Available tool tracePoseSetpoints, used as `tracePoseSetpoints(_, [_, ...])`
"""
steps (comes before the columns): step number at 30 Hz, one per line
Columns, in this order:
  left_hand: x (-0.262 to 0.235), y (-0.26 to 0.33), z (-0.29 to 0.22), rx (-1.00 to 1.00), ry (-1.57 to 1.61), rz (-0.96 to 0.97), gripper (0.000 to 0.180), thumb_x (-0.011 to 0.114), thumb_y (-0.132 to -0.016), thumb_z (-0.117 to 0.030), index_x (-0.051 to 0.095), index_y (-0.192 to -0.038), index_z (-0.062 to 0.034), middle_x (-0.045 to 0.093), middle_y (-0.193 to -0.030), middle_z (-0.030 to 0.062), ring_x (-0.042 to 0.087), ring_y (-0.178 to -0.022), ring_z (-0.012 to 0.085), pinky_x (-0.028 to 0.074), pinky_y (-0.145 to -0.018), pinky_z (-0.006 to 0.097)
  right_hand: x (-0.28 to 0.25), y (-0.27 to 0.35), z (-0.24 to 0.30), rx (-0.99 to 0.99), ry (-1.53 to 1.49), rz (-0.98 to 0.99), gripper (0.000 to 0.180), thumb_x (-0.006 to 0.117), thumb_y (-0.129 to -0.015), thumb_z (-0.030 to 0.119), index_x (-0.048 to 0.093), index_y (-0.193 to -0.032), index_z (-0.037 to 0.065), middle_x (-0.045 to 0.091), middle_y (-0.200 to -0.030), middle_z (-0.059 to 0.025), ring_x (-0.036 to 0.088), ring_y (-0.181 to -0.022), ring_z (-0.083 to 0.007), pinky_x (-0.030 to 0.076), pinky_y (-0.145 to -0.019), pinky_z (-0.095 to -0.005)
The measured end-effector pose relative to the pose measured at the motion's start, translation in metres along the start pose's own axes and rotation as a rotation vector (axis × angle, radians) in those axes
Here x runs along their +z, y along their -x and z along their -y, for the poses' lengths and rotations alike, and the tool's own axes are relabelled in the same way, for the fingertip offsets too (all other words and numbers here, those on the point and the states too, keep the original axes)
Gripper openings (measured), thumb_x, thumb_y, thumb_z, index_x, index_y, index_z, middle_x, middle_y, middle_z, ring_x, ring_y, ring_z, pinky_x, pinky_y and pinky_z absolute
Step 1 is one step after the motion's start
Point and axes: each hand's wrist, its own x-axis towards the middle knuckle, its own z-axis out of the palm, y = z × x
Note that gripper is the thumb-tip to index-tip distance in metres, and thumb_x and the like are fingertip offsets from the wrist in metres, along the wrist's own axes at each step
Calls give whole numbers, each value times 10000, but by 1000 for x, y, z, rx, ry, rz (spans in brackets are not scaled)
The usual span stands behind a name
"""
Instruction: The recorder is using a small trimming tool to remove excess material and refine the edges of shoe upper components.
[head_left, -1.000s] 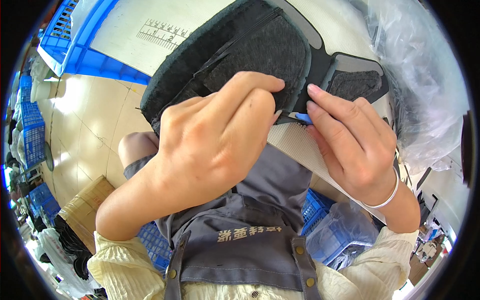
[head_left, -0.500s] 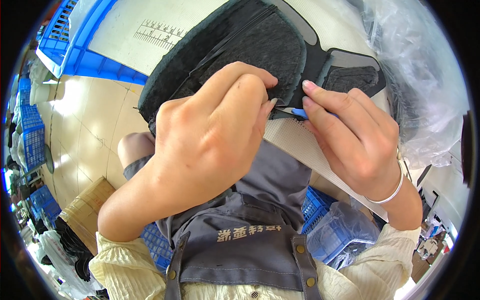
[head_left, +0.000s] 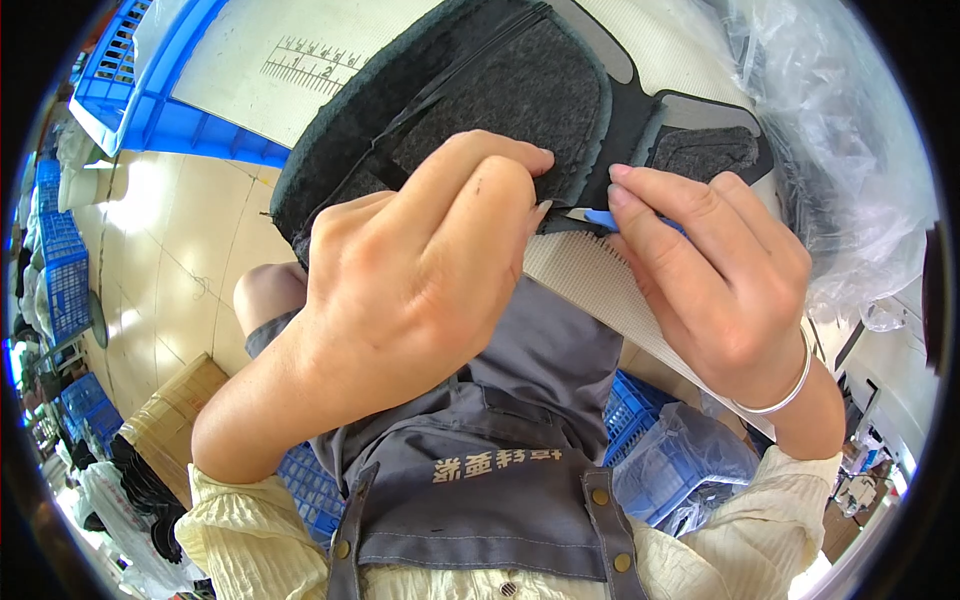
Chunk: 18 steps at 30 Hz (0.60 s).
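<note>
Gray apron nearest on my feed, then the hands. Left hand curled, thumb and index drawn in; I can't tell what it grips (knuckles block my view). Right hand pinched closed on a blue-handled tool, pale tip toward the left thumb. Black padded fabric piece lies just past both, on the white table. Clear plastic sheeting right, blue crate far left.

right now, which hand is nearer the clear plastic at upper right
Right: the right hand is just left of the plastic; the left hand is farther left, over the black padded piece.
</note>
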Motion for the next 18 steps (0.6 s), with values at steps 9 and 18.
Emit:
tracePoseSetpoints(9, [17, 9, 9, 179, -87, -111, 120, 652, -740, 57, 552, -790, 12, 674, -956, 146, 676, -734, 222, 527, -577, 258, 2, 4, 2, 10, 15, -11, 308, 737, -582, -53, 640, -874, -57, 656, -942, -150, 533, -587, -197, 425, -475, -265])
tracePoseSetpoints(18, [27, 10, 19, 345, -121, -309, 119, 645, -660, 27, 572, -753, 13, 624, -874, 112, 673, -736, 187, 521, -546, 223, 5, 8, -5, -36, 20, -34, 316, 739, -578, -54, 635, -875, -70, 653, -997, -155, 518, -565, -186, 419, -469, -261])
